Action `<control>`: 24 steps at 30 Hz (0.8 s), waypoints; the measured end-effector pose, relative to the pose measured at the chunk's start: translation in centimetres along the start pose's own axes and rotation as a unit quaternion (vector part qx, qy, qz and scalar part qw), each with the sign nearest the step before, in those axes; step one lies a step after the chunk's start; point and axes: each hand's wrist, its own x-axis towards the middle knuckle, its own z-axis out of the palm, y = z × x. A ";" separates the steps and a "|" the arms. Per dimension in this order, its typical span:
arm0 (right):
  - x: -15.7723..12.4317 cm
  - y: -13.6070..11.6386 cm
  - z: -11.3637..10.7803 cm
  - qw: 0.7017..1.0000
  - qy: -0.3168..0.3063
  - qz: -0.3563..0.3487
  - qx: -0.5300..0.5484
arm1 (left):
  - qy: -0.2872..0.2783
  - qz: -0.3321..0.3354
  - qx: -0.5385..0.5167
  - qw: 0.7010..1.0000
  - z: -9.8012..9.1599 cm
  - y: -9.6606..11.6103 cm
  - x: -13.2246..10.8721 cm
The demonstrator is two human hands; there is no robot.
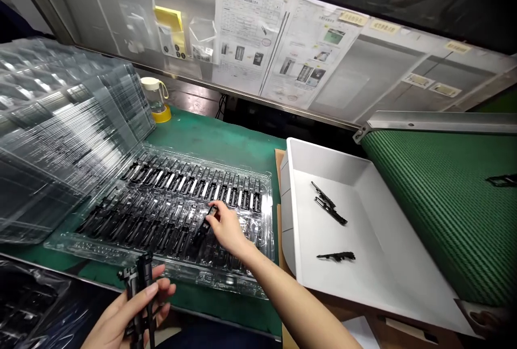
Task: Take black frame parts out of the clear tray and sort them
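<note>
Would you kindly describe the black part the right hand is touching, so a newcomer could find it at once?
Start at the clear plastic tray on the green mat, filled with rows of black parts. Follow the right hand to the tray's middle right. The black part is at its fingertips, tilted up out of its slot, while its neighbours lie flat.

Single head-worn view: looks forward and down, close over green bench [210, 139], clear tray [169, 203] central.

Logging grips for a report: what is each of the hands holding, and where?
Left hand grips black plastic parts around their middle. Right hand pinches one end of a black part in the clear tray.
</note>
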 end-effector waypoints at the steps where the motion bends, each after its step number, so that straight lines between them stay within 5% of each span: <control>1: 0.5 0.2 0.3 1.000 0.003 -0.003 -0.020 | 0.001 0.003 -0.002 1.000 -0.1 0.1 0.1; 6: -1.5 -1.7 0.8 0.999 0.004 -0.004 -0.050 | 0.018 0.019 0.007 1.000 -0.2 0.3 0.3; 12: -8.4 -4.4 1.3 0.962 -0.239 0.067 0.110 | -0.023 0.012 -0.028 0.999 2.1 0.2 -0.4; 18: -9.7 -3.8 1.1 0.974 -0.153 0.100 0.130 | -0.073 0.003 -0.054 0.996 2.3 -0.2 -0.1; 20: -9.7 -3.9 0.5 0.952 -0.175 0.140 0.207 | -0.089 0.033 -0.026 0.995 1.9 0.1 -0.1; 24: -10.0 -4.2 -0.9 0.846 -0.241 0.246 0.407 | -0.102 0.099 0.008 0.990 1.7 1.1 -0.8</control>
